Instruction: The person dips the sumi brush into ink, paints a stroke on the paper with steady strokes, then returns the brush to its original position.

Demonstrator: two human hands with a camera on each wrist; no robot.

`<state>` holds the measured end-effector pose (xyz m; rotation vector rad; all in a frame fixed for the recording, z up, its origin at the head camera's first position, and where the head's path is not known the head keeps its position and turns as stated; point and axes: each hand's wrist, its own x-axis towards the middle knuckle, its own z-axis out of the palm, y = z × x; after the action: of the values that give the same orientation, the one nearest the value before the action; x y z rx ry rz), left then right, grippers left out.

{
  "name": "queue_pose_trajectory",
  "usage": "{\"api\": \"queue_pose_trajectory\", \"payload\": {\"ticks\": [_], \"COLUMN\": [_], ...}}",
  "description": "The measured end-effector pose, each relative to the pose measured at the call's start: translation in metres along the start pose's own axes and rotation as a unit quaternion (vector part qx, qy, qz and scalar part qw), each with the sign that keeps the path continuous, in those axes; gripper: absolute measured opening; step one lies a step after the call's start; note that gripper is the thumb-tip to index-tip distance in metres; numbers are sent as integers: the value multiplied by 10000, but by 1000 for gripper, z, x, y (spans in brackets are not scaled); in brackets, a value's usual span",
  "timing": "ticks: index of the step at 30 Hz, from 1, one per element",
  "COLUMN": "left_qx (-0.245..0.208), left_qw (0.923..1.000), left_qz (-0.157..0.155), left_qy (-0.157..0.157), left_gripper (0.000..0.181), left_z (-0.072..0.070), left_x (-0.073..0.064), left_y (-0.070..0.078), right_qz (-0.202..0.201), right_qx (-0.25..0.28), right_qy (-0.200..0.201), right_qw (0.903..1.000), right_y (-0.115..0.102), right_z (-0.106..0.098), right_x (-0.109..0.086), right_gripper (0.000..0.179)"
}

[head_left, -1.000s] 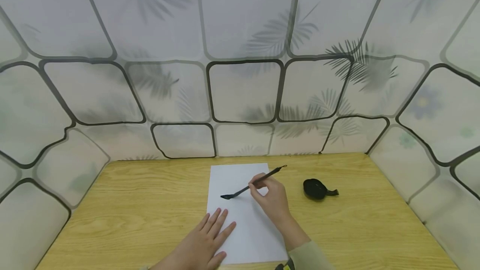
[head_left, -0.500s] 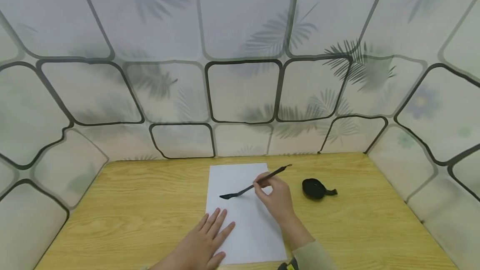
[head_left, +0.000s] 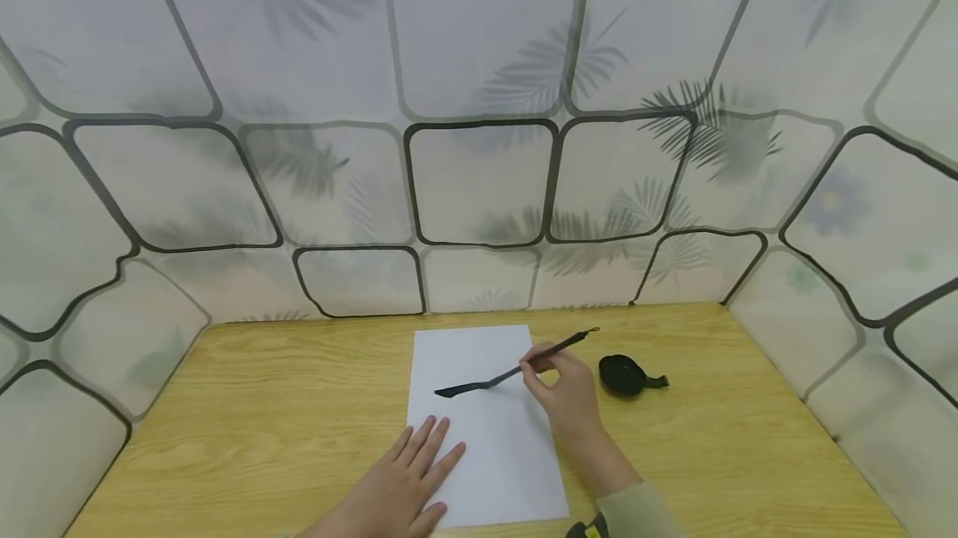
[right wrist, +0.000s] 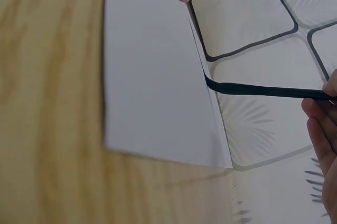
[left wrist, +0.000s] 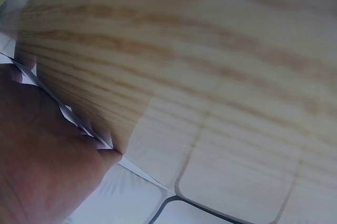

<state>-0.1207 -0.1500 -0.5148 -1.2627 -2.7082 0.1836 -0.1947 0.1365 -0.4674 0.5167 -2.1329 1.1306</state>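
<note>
A sheet of white paper (head_left: 497,446) lies on the wooden table. My left hand (head_left: 404,480) rests on its lower left part, fingers straight and spread. Between thumb and fingers, my right hand (head_left: 565,392) pinches a black ink brush (head_left: 561,347) with a small loop at its upper end. The brush slants down to the left, its tip right at the paper. A thick black ink stroke (head_left: 455,391) runs from the left side of the sheet to the tip. In the right wrist view, the brush (right wrist: 268,90) bends at its tip against the sheet's surface.
To the right of the paper sits a small round black dish (head_left: 621,376) with a short handle pointing right. The wooden table (head_left: 284,405) meets a patterned fabric wall (head_left: 486,189) at the back and sides.
My right hand has moved to the right with the brush, and the black stroke has grown longer to the right. My left hand stays on the paper.
</note>
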Motion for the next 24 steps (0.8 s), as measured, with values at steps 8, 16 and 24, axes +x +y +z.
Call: {"api": "queue_pose_trajectory", "payload": {"ticks": [8, 16, 24], "left_qx": [-246, -89, -260], "left_qw": [9997, 10000, 9989], "left_qz": [-95, -21, -124], "left_qy": [0, 29, -381], "left_gripper": [67, 66, 65], "left_z": [-2, -4, -23], "left_x": [-2, -1, 0], "left_y": [2, 1, 4], "right_qz": [-104, -98, -171], "right_qx": [-89, -255, -300], "right_qy": [112, 123, 69], "right_qw": [9998, 9996, 9994], "right_y": [7, 12, 14], "right_z": [-10, -18, -24], "right_x": [0, -1, -2], "right_gripper": [22, 20, 21]}}
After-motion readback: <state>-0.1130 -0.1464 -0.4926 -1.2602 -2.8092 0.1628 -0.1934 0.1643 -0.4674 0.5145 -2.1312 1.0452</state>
